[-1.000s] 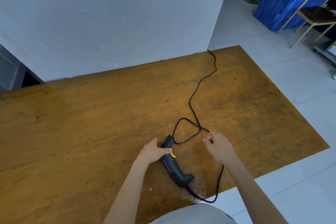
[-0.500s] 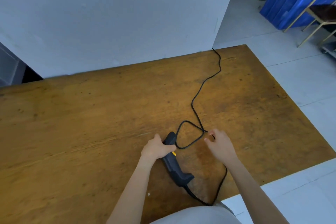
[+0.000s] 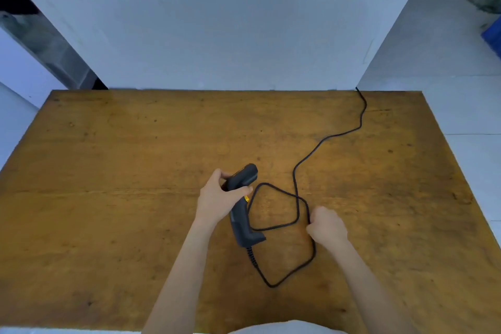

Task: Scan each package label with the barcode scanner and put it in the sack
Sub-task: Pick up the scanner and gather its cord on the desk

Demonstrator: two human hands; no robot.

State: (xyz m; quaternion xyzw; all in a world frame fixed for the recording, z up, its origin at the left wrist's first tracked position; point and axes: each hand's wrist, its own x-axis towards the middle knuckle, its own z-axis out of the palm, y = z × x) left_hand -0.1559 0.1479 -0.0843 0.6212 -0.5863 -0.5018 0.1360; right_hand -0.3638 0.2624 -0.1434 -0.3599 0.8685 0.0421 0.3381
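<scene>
Your left hand [image 3: 217, 199] grips the barcode scanner [image 3: 240, 214] at its neck, thumb curled across the right side and fingers wrapped round the left. The scanner is a dark, matte plastic pistol shape with a small yellow-orange trigger [image 3: 246, 199] just beside your thumb. It sits over the middle of the table [image 3: 108, 198], a little toward the near edge, and you cannot tell from here whether its base touches the wood. Its long axis runs near to far: the rounded head lies at the far end, angled slightly right, and the flared handle base at the near end. A ribbed strain relief leaves that base. From it the thin black cable [image 3: 325, 139] swings right, loops back on itself and snakes away to the far right corner. Your right hand [image 3: 326, 226] is curled into a fist on the cable at the right side of the loop. The tabletop is worn, amber-stained wood with dark specks and scuffs, set against a smooth pale wall [image 3: 217, 22]. Half a second ago your right hand pinched the loop's crossing with looser fingers. The scanner then lay slanted with its base toward the near right, and the loop was smaller.
</scene>
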